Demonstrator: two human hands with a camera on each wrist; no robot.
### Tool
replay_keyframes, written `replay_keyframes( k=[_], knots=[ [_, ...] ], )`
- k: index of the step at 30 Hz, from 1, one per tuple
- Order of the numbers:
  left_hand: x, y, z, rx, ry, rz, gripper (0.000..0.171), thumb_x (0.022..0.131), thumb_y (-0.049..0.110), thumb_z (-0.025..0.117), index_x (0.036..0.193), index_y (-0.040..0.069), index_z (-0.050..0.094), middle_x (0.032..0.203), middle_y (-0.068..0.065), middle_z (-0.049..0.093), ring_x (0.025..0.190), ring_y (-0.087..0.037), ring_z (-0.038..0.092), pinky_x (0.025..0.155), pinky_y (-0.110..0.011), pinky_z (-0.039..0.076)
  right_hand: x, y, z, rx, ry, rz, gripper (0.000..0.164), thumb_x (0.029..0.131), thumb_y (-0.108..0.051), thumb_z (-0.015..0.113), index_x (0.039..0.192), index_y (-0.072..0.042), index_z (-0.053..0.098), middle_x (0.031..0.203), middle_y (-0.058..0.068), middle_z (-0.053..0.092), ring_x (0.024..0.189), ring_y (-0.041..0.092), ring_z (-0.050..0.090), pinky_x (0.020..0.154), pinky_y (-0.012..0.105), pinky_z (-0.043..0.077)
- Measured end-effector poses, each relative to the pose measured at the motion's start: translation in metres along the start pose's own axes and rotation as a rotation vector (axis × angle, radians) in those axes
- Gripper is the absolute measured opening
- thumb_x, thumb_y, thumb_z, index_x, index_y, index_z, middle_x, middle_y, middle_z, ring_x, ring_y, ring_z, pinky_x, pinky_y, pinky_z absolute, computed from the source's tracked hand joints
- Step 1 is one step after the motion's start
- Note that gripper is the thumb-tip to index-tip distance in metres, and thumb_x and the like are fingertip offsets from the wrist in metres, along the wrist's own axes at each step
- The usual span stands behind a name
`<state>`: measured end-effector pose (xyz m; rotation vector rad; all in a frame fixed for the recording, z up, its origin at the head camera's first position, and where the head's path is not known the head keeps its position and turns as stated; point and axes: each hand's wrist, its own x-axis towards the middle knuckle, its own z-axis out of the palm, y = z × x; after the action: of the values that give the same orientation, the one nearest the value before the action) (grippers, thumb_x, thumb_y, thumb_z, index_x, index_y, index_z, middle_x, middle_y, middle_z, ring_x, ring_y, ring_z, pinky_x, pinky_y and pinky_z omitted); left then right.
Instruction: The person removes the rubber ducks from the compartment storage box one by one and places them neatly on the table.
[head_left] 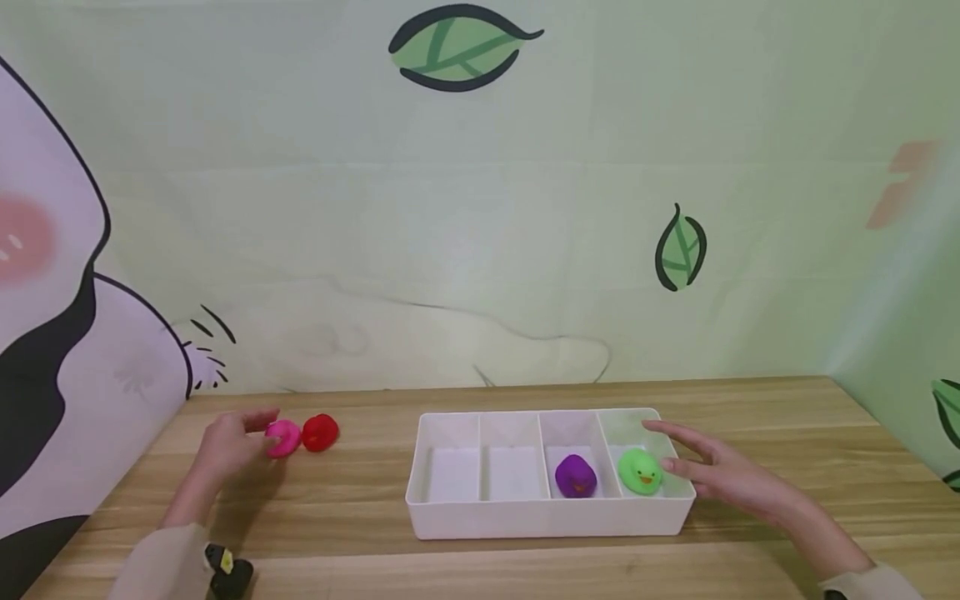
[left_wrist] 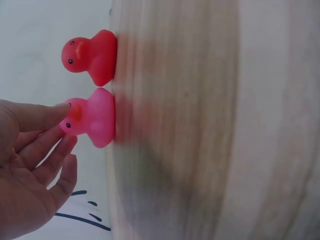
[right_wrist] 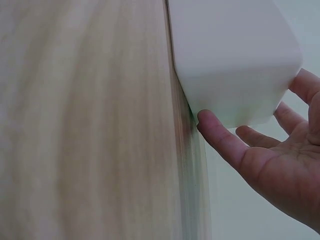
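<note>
Pink duck [left_wrist: 101, 118], pinched by left hand [head_left: 234, 443], stands well apart from tray [head_left: 542, 519] edge, right hand [head_left: 729, 478] spread.

Left hand [head_left: 234, 442] in pinch pose; right hand [head_left: 723, 477] outspread

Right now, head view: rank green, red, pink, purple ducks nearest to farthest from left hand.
1. Pink duck, at left hand
2. Red duck, right of pink
3. Purple duck, in tray, third compartment from left
4. Green duck, rightmost compartment
</note>
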<state>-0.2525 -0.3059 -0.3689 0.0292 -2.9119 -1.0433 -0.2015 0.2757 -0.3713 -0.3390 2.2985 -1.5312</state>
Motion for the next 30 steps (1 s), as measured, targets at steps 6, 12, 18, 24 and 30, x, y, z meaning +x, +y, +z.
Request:
replay_keyframes(
  k=[6,12,18,24,30],
  knots=[
    [-0.003,0.006,-0.002,0.007,0.044,-0.016,0.049,0.085,0.010,0.061,0.128,-0.008,0.045,0.125,-0.032,0.046,0.115,-0.047,0.038,0.091,-0.055,0.037,-0.001,0.000,0.001,0.014,-0.010,-0.012,0.058,0.094,-0.023,0.049,0.143,-0.008,0.023,0.147,0.029,-0.004,0.127,0.049,0.022,0.090,0.049,0.043],
    [-0.010,0.016,0.000,-0.027,0.108,-0.003,0.050,0.086,0.012,0.061,0.129,-0.005,0.045,0.125,-0.029,0.048,0.116,-0.045,0.040,0.091,-0.054,0.039,-0.001,-0.001,0.001,0.008,-0.013,-0.013,0.058,0.094,-0.023,0.049,0.143,-0.008,0.023,0.147,0.029,-0.002,0.127,0.050,0.022,0.091,0.053,0.041],
    [-0.019,0.023,0.006,-0.091,0.206,0.080,0.045,0.085,0.011,0.063,0.125,-0.005,0.051,0.120,-0.026,0.055,0.111,-0.038,0.050,0.084,-0.042,0.048,-0.001,-0.001,0.001,0.019,-0.008,-0.006,0.058,0.094,-0.023,0.050,0.143,-0.009,0.023,0.147,0.028,-0.003,0.128,0.050,0.021,0.091,0.051,0.042],
    [-0.032,0.039,0.015,-0.168,0.188,0.088,0.048,0.085,0.015,0.064,0.128,-0.001,0.049,0.123,-0.023,0.054,0.110,-0.035,0.052,0.072,-0.017,0.050,0.000,0.000,0.001,0.030,-0.014,-0.014,0.058,0.094,-0.023,0.049,0.143,-0.008,0.022,0.147,0.029,-0.005,0.127,0.050,0.022,0.091,0.050,0.042],
    [-0.041,0.060,0.024,-0.190,0.205,0.144,0.045,0.082,0.014,0.067,0.123,0.001,0.055,0.117,-0.021,0.058,0.101,-0.033,0.055,0.066,-0.013,0.046,0.000,0.002,0.001,0.034,-0.015,-0.033,0.058,0.094,-0.022,0.049,0.143,-0.008,0.022,0.146,0.030,-0.007,0.125,0.050,0.027,0.089,0.048,0.044]
  ],
)
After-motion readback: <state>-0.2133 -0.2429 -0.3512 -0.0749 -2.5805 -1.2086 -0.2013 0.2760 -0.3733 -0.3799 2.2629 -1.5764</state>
